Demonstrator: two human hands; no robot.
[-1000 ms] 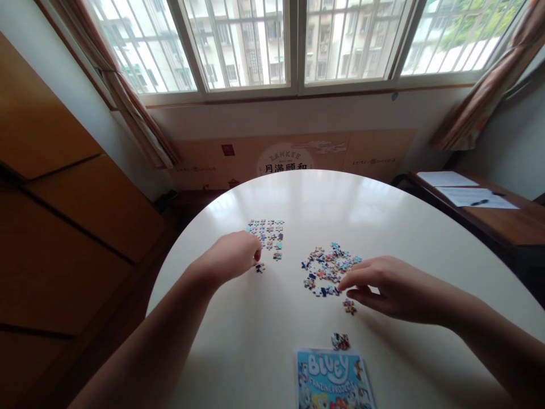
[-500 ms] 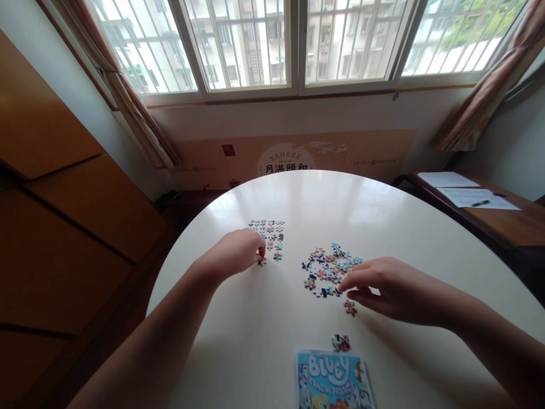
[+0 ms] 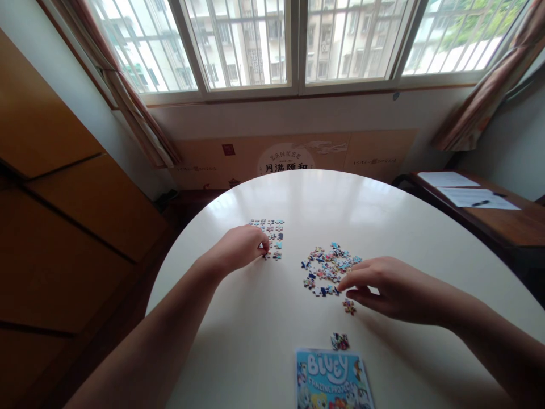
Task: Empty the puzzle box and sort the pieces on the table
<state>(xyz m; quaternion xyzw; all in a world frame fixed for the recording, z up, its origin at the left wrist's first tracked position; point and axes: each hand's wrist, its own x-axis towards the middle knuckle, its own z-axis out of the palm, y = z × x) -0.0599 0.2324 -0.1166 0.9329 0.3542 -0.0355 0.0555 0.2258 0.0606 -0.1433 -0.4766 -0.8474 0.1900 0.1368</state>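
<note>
My left hand (image 3: 242, 248) is closed in a pinch on a small jigsaw puzzle piece (image 3: 266, 256) at the lower edge of a grid of spaced-out pieces (image 3: 279, 229). The hand covers part of that grid's left side. To the right lies a loose pile of colourful puzzle pieces (image 3: 330, 267). My right hand (image 3: 378, 284) rests at the pile's right edge, thumb and fingers apart, fingertips beside a dark blue piece. Just below its thumb is a small cluster of pieces (image 3: 349, 307). Nearer to me sits another cluster (image 3: 339, 341).
A blue "Bluey" picture card (image 3: 334, 378) lies at the near edge of view on the round white table (image 3: 238, 352). On the right stands a brown side table (image 3: 528, 218) with papers (image 3: 477, 197) and a pen. A barred window and wooden cabinets surround the spot.
My left hand has moved slightly right and up, bringing its puzzle piece beside the piece at the grid's lower end. My right hand has stayed almost still.
</note>
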